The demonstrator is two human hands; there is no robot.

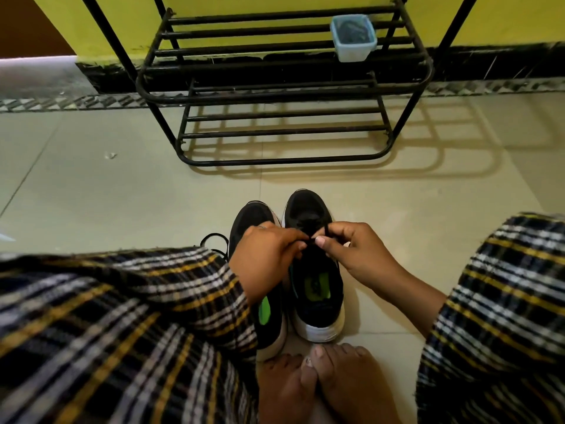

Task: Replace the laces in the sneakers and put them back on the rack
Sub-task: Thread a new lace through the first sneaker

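Two black sneakers with white soles and green insoles stand side by side on the floor, toes toward the rack. Over the right sneaker (315,289) my left hand (269,255) and my right hand (354,249) meet, each pinching a black lace (326,231) above its tongue. The left sneaker (253,218) is partly hidden under my left wrist, and its loose black lace (214,240) loops out to its left. The black metal shoe rack (284,96) stands against the wall ahead.
A pale plastic tub (353,38) holding something dark sits on the rack's upper shelf at the right. My bare feet (321,381) rest just behind the sneakers, and my checked-cloth knees flank them. Tiled floor (107,194) lies between the sneakers and the rack.
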